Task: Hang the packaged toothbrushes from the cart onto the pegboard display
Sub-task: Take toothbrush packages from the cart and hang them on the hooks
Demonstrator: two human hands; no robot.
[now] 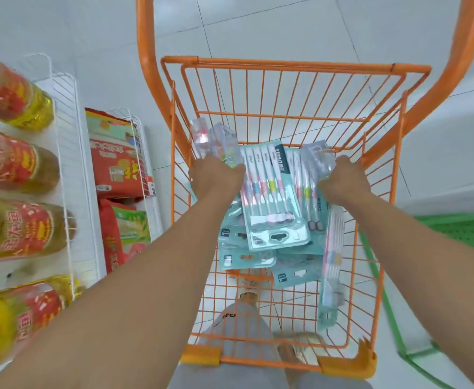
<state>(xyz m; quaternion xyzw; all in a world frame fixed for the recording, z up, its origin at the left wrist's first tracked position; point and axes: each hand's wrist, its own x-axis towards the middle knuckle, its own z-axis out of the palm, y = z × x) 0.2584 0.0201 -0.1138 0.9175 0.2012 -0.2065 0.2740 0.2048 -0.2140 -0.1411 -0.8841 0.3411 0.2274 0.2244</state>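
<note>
Several teal toothbrush packs [269, 197] lie piled in the orange wire cart [286, 91]. My left hand [214, 175] reaches into the cart's left side and grips a clear toothbrush pack [216, 138] that sticks up above my knuckles. My right hand [343, 178] reaches in on the right and grips another clear-fronted pack [318, 155]. One more pack [332, 265] leans on edge against the cart's right wall. No pegboard is in sight.
White wire shelves on the left carry yellow oil bottles [11, 164] and red food bags [118, 169]. A green perforated panel [465, 234] lies low at the right. The floor is pale tile. My legs and feet show under the cart.
</note>
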